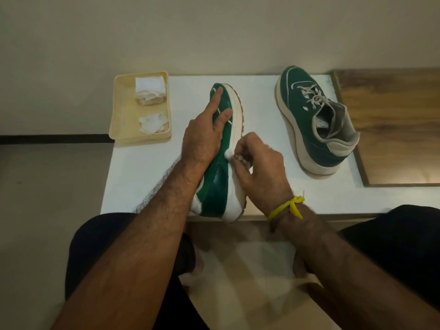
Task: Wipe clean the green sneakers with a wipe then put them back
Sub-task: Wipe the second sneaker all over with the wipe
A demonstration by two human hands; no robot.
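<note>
Mid-scrub on sneaker number one, second one waiting its turn

Nearest me, the sneaker being wiped [220, 163] is tipped on its side on the white table [133, 172] so the green panel faces up. The left hand [204, 136] lies over it, fingers straight, pinning it down so it won't slide, I'd guess. The right hand [259, 163] is curled tight round a balled-up wipe [229, 154], pressed where green meets the white sole. Further back, the other sneaker [316, 122] sits upright, apart at right, and the tray [119, 122] with spare wipes [150, 90] and a crumpled one [153, 122] stays within reach on the left.
</note>
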